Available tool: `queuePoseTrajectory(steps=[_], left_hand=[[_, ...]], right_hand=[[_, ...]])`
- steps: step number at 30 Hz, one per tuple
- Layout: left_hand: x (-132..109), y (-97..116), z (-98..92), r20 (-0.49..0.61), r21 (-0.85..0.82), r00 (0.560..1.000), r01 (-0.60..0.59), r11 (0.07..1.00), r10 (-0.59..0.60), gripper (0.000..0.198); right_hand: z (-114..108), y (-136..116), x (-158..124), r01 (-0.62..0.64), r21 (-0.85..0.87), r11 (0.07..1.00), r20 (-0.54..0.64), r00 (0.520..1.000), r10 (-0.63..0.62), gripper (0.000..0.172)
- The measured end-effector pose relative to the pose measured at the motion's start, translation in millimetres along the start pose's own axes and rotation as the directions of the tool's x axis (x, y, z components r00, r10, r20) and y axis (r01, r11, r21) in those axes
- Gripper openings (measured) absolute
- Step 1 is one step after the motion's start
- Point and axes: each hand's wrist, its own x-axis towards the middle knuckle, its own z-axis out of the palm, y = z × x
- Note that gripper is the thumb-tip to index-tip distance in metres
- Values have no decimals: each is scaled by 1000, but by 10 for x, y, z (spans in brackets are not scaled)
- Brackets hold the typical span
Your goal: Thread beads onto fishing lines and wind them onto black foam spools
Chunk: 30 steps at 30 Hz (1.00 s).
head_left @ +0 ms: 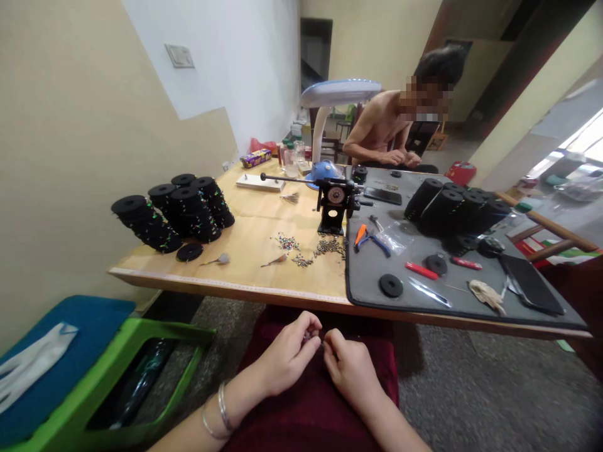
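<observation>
Over a dark red cloth (320, 408) on my lap, my two hands meet just in front of the table edge. My left hand (294, 351) is closed, thumb and fingers pinched together. Close beside it, my right hand (351, 364) is pinched too, its fingertips almost touching the left ones. Whatever they hold is too small to make out. Beyond them on the wooden table lie coloured beads (287, 242), small metal pieces (328, 247) and feather-like tufts (277, 259). A black hand-cranked device (333, 204) with a round dial stands behind these.
Stacked black spools (195, 207) stand left; more dark spools (447, 207) stand on the grey mat (377, 301). Pliers (375, 245), a red knife (421, 270) and tweezers (429, 292) lie there. A desk lamp (320, 135) rises behind. Another person (381, 125) sits opposite. A green stool (127, 358) is at left.
</observation>
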Motion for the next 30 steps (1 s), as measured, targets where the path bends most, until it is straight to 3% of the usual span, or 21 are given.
queuePoseTrajectory(steps=[4, 11, 16, 23, 30], left_hand=[[19, -16, 22, 33, -83, 999, 20, 996, -17, 31], [61, -84, 47, -25, -124, 996, 83, 989, -87, 3], [54, -135, 39, -48, -59, 993, 104, 993, -107, 7], [54, -139, 68, -65, 117, 997, 38, 992, -31, 10], [42, -141, 89, -38, 101, 997, 75, 992, -71, 11]], right_hand=[[17, 25, -21, 31, -52, 998, 36, 999, -29, 15], [24, 20, -28, 39, -89, 995, 61, 998, -34, 18], [12, 8, -20, 41, -104, 994, 51, 998, -36, 19], [32, 14, -16, 49, -103, 994, 87, 995, -40, 20], [60, 71, -13, -63, 58, 996, 123, 991, 55, 11]])
